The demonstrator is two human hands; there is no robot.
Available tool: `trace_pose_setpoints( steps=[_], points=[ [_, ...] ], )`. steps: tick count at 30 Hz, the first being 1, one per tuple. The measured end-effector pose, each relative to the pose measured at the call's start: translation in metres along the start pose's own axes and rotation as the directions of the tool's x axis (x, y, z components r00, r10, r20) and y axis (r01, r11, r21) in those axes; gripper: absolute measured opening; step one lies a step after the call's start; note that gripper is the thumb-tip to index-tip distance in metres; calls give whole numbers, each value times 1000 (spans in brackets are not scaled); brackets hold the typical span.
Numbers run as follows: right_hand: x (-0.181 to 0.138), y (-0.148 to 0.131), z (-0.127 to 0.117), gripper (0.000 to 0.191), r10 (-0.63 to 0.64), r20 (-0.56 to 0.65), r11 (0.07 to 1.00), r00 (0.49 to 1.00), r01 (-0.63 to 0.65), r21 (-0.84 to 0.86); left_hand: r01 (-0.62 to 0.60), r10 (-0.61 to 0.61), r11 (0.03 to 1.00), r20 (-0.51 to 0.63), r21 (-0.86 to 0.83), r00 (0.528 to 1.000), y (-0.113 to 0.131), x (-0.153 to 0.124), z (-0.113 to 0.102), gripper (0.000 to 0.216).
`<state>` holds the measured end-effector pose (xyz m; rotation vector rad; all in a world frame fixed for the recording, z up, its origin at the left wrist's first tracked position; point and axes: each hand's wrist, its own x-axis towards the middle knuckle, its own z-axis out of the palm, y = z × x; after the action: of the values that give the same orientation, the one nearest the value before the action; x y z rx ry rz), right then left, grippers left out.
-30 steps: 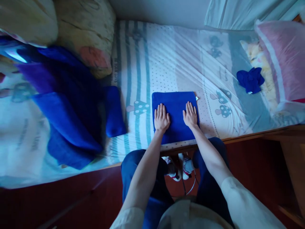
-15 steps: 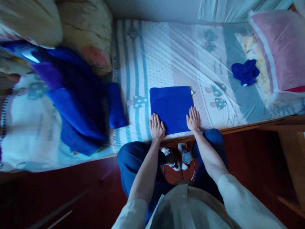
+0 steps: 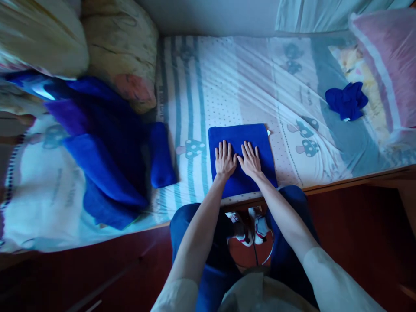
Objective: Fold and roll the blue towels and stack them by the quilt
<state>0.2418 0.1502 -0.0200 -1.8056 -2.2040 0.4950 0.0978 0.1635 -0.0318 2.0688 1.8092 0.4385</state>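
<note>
Toward the left end of the bed [image 3: 253,73], draped blue fabric [image 3: 107,164] lies beside a rolled blue cloth [image 3: 161,156]; at the middle of the near edge, a folded blue cloth [image 3: 241,180] lies beneath the left hand [image 3: 225,161] and right hand [image 3: 250,161], both flat, fingers extended; toward the right end, a crumpled blue cloth [image 3: 347,102].

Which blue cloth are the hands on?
The flat squarish cloth: left hand and right hand both lie on it. Neither touches the crumpled bundle at right, the narrow piece, or the draped heap at left.

The bed [image 3: 253,95] bears blue cloths [image 3: 242,180] and cushions [image 3: 121,56].
</note>
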Motion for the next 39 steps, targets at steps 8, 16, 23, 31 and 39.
trace_pose_setpoints(
  steps=[8, 16, 23, 31, 39],
  points=[
    [70, 70, -5, 68, 11, -36, 997, 999, -14, -71, 58, -70, 990, -87, -132, 994, -49, 69, -12, 70],
    [66, 106, -21, 70, 115, -47, 983, 992, -121, -141, 152, -171, 971, -92, -184, 981, -55, 58, -17, 72],
    [-14, 85, -31, 66, 198, -69, 974, 978, -204, -97, 243, -256, 961, -96, -134, 962, -27, -46, -28, 74],
    [-125, 73, -31, 57, 292, -150, 950, 945, -305, -72, 293, -296, 955, -115, -46, 948, -19, -142, -33, 67],
    [-180, 67, -40, 33, 398, -224, 918, 890, -384, 101, 445, -470, 875, -113, -191, 876, -11, -181, -40, 40]
  ],
)
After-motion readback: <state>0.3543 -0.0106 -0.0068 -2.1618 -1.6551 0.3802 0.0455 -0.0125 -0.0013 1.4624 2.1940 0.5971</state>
